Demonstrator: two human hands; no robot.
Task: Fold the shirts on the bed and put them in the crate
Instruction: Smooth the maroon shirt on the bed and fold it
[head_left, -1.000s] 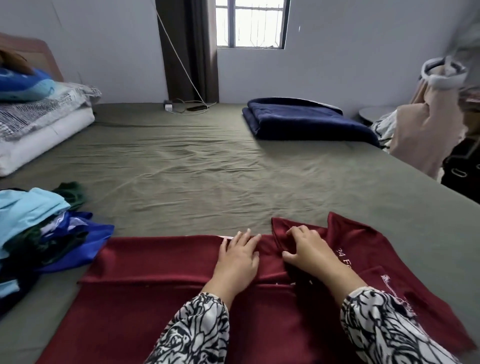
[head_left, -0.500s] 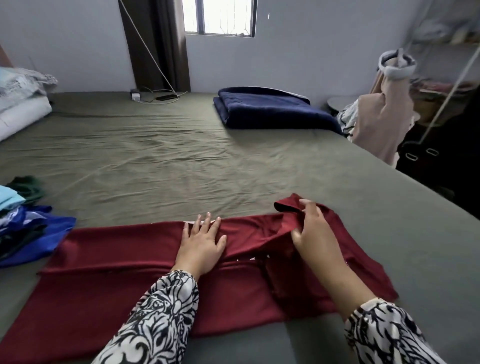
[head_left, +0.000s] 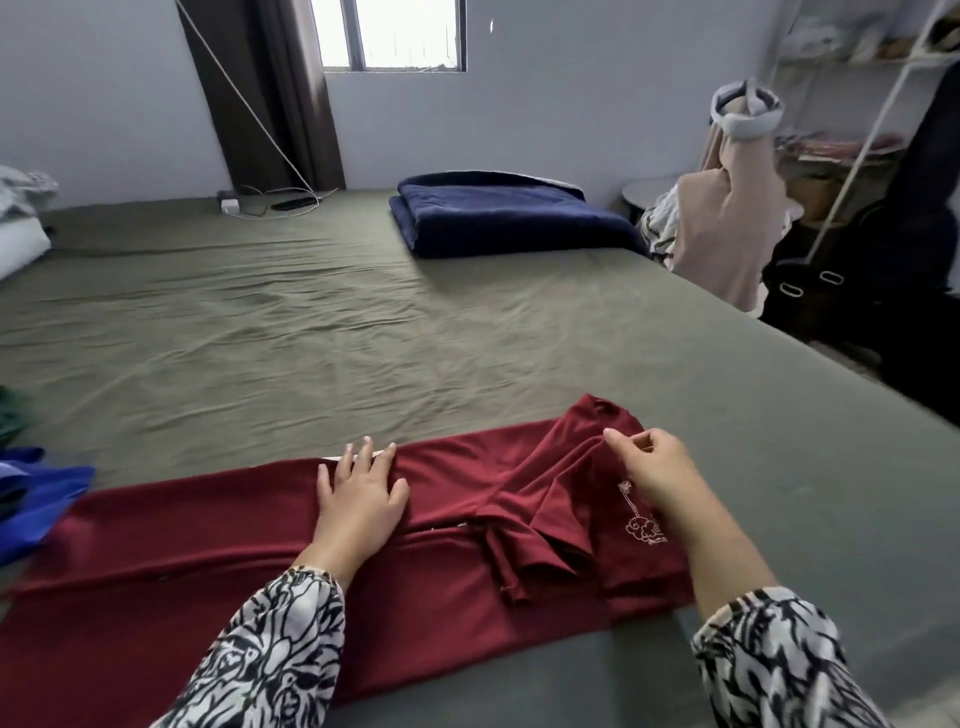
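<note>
Head view showed my right hand had carried the sleeve in over the shirt, pinching it, while my left hand pressed flat, fingers spread. That side fold looked nearly done. Bed lay open beyond; its edge ran close on the right.

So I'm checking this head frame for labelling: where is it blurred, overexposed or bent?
Head view: the window is blown out to white; the rack poles lean and bow from wide-angle distortion; the sleeves and the blue clothes at the left edge are smeared; the red shirt and both hands, left and right, are fairly sharp under soft, even light.
</note>
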